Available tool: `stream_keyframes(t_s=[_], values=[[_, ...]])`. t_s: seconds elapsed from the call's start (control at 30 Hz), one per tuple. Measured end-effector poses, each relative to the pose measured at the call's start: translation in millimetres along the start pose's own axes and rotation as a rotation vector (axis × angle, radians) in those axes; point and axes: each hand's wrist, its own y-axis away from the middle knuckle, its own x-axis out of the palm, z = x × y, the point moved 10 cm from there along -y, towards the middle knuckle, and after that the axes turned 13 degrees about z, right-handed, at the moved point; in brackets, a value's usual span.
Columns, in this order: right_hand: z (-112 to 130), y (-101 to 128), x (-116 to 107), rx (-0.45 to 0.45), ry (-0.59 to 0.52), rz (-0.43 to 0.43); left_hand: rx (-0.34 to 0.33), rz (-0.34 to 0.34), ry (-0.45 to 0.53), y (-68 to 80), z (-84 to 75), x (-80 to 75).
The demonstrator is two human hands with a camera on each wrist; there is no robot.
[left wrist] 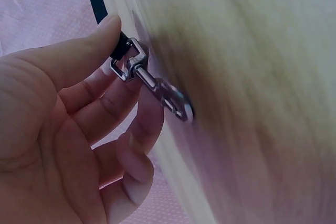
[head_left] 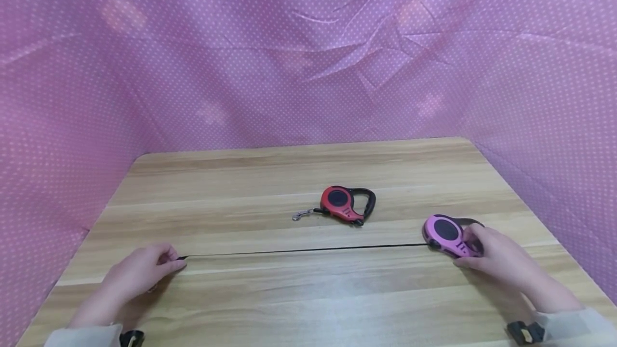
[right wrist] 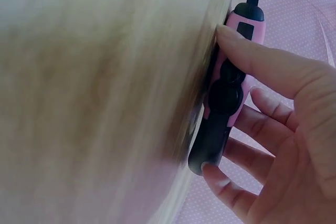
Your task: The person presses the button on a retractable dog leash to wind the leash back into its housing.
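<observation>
A pink retractable dog leash (head_left: 444, 233) with a black centre and black handle lies at the right of the table. My right hand (head_left: 501, 256) grips its casing, the thumb near the black buttons (right wrist: 227, 90) in the right wrist view. From the casing a thin black strap (head_left: 308, 249) runs straight and taut leftward to my left hand (head_left: 140, 272). There the thumb and fingers pinch the strap's end, just beside the metal snap hook (left wrist: 163, 94), which hangs over the wood in the left wrist view.
Behind the strap, a red retractable leash (head_left: 339, 202) rests on the wooden table (head_left: 231, 186), its own small metal clip (head_left: 302, 215) pointing left. Pink dotted cloth (head_left: 299, 68) hangs around the table's back and sides.
</observation>
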Motion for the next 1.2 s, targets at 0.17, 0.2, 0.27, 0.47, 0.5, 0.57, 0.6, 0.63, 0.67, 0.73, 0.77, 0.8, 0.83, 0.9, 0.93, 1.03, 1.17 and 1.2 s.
stream_keyframes(t_s=[0.17, 0.2, 0.27, 0.47, 0.5, 0.57, 0.6, 0.63, 0.67, 0.73, 0.77, 0.8, 0.83, 0.9, 0.93, 1.03, 1.17, 1.2], values=[[-2.2, 1.7, 0.8, 0.002, -0.003, -0.016, -0.016, 0.002, 0.004, 0.7, -0.4, -0.9], [-2.7, 1.9, 0.9, 0.004, -0.004, -0.019, -0.018, 0.002, 0.005, 1.0, -0.6, -1.0], [-1.7, 2.1, 1.1, -0.003, -0.003, -0.024, -0.020, 0.001, 0.005, 1.9, -0.6, -1.1], [6.3, 3.3, 0.0, -0.072, 0.069, -0.046, -0.002, -0.016, -0.017, 4.2, -1.2, -4.0], [7.1, 3.8, -0.3, -0.069, 0.085, -0.046, 0.006, -0.025, -0.028, 4.2, -1.8, -5.4], [7.5, 3.9, 0.1, -0.050, 0.111, -0.033, 0.015, -0.045, -0.057, 4.5, -2.5, -7.4], [8.1, 4.1, 0.6, -0.035, 0.123, -0.023, 0.019, -0.055, -0.069, 4.7, -3.0, -8.4], [8.5, 4.2, 1.3, -0.018, 0.132, -0.010, 0.022, -0.056, -0.069, 4.6, -3.2, -8.8], [8.9, 3.9, 2.1, -0.008, 0.137, 0.003, 0.023, -0.058, -0.070, 4.5, -3.3, -9.1], [9.1, 3.1, 4.3, 0.010, 0.142, 0.031, 0.027, -0.068, -0.072, 5.2, -3.9, -9.7], [8.9, 2.8, 5.6, 0.023, 0.140, 0.045, 0.026, -0.072, -0.071, 5.7, -4.2, -10.1], [8.8, 2.7, 6.3, 0.034, 0.136, 0.055, 0.025, -0.074, -0.069, 6.4, -4.9, -10.6], [8.2, 2.3, 7.0, 0.044, 0.131, 0.063, 0.021, -0.076, -0.066, 6.8, -5.4, -11.0], [6.7, 2.0, 7.4, 0.064, 0.124, 0.073, 0.018, -0.075, -0.055, 7.6, -6.8, -12.1], [6.3, 1.7, 7.0, 0.069, 0.122, 0.072, 0.015, -0.077, -0.050, 8.1, -7.5, -12.8], [7.0, 1.3, 3.2, 0.065, 0.129, 0.046, 0.005, -0.074, -0.034, 8.5, -8.4, -15.7], [10.8, 0.7, 0.6, 0.008, 0.144, 0.024, -0.005, -0.080, -0.028, 8.9, -8.8, -19.9], [11.9, 0.8, 0.7, -0.008, 0.145, 0.022, -0.008, -0.078, -0.027, 9.0, -8.9, -20.5]])
